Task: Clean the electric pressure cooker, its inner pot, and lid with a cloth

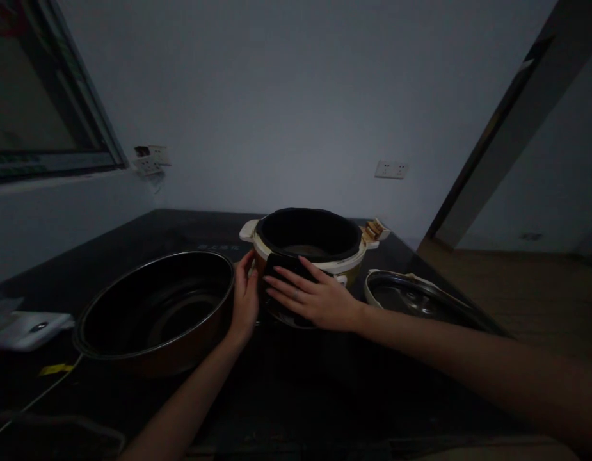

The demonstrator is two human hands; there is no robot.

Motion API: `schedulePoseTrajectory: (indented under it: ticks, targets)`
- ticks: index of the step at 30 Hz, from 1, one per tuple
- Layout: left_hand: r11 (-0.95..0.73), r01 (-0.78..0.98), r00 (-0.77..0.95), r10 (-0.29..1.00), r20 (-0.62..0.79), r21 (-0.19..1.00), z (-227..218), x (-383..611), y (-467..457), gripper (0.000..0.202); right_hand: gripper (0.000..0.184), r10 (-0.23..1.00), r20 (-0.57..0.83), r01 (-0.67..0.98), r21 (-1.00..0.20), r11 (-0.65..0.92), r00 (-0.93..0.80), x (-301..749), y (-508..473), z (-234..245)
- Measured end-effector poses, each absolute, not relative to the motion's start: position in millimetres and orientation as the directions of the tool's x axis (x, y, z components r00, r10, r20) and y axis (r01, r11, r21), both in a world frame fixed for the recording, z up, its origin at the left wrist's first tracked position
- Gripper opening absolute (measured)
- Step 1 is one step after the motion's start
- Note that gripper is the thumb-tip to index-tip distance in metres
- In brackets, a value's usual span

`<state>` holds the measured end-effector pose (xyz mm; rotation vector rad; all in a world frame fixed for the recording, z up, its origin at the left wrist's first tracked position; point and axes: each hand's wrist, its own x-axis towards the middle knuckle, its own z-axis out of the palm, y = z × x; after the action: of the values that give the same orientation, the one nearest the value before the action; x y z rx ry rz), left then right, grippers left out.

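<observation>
A round electric cooker with a pale rim, side lugs and a dark front panel stands on the black tabletop, its top uncovered and a dark inner pot inside. My left hand curls against the cooker's left side, its fingertips partly hidden. Across the front panel lies my right hand, fingers stretched out and slightly spread, a ring on one of them. Close by my left hand is a wide dark pot with a brownish outside and a metal rim. What is inside it is too dark to make out.
A lid-like round piece lies to the right of the cooker. At the left edge are a white device, a yellow tag and a pale cord. The wall behind has a socket; the black table ends at right.
</observation>
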<state>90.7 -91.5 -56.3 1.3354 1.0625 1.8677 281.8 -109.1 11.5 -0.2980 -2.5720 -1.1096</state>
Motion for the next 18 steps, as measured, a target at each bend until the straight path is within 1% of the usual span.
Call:
schedulePoseTrajectory:
  ticks: [3,7,10,14,16,18]
  targets:
    - [-0.512,0.016,-0.304,0.816,0.492,0.859,-57,90,-92,0.039,0.044,0.041,0.347,0.287,0.700,0.653,-0.937,269,-109,-16]
    - [-0.508,0.026,-0.310,0.814,0.490,0.861,-60,89,-89,0.040,0.043,-0.012,0.239,0.166,0.712,0.682,-0.971,264,-108,-59]
    - [-0.503,0.009,-0.305,0.822,0.482,0.864,-62,89,-88,0.042,0.042,-0.038,0.154,0.081,0.697,0.712,-0.987,275,-106,-80]
    - [-0.500,-0.013,-0.303,0.828,0.473,0.866,-61,89,-88,0.042,0.031,-0.113,-0.027,-0.103,0.668,0.737,-0.993,307,-103,-80]
    - [-0.497,-0.018,-0.304,0.829,0.469,0.868,-61,89,-89,0.042,0.030,-0.172,-0.119,-0.208,0.649,0.732,-0.978,324,-99,-70]
    - [-0.501,-0.012,-0.302,0.827,0.474,0.866,-61,89,-89,0.041,0.032,-0.224,-0.182,-0.289,0.636,0.716,-0.957,337,-94,-55]
